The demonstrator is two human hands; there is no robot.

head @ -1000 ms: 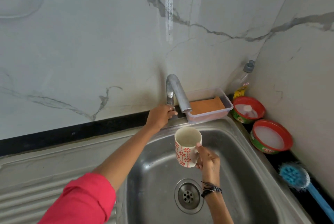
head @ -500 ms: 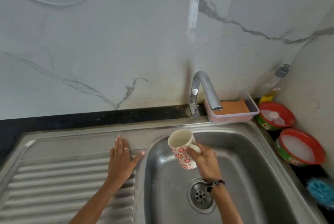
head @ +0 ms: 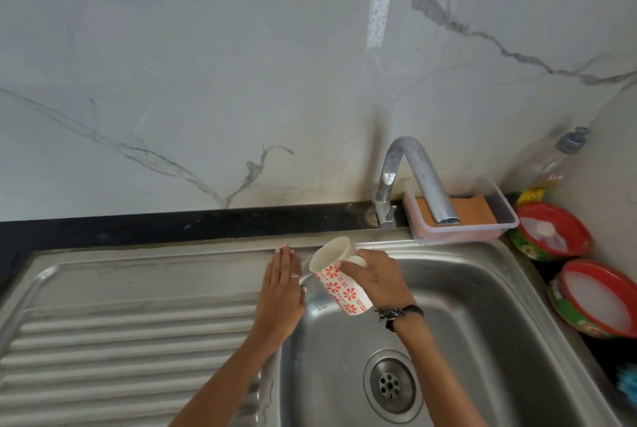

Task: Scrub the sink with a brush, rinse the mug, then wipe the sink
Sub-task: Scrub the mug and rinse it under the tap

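1 mug (head: pixel 339 277), white with red flowers and dashes, is what we see tilted over the back left corner of the sink (head: pixel 482 306), its mouth turned up and left. The right hand (head: pixel 377 280) curls around its handle side. The left hand (head: pixel 281 292) lies flat, fingers straight and together, on the sink's rim beside it.
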